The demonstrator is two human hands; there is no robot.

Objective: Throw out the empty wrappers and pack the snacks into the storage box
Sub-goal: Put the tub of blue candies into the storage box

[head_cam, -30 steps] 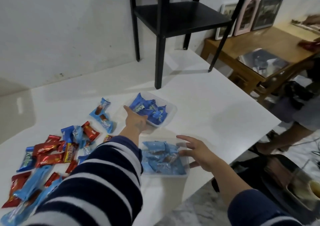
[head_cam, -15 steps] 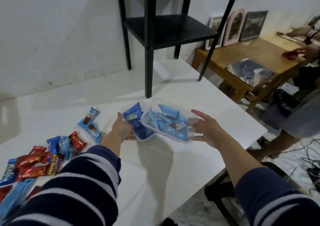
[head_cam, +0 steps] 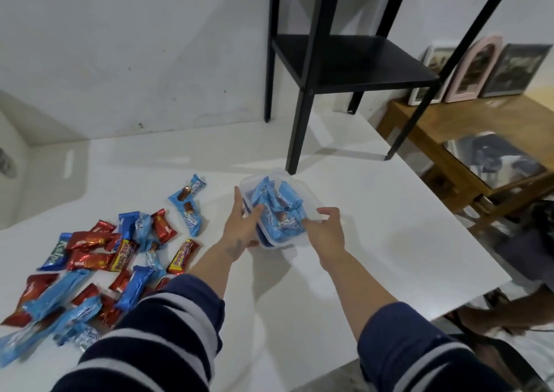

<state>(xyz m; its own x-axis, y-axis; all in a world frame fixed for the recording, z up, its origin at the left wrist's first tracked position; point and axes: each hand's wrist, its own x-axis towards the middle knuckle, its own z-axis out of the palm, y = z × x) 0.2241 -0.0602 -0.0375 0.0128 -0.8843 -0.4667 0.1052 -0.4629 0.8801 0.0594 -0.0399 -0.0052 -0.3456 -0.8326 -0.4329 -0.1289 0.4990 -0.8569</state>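
Two forearms bare from mid-forearm down. Both sleeves are dark navy knit with wide pale grey-white horizontal stripes, pushed up and bunched. A small dark tattoo marks the back of the left hand (head_cam: 239,235).

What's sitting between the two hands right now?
In the head view, the clear box of blue snacks, stacked on another box, sits between the left hand and right hand.

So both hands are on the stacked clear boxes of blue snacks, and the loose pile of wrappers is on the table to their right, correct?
Not quite. The head view shows the loose pile left of the stacked boxes, not right. Both the left hand and right hand do hold them.
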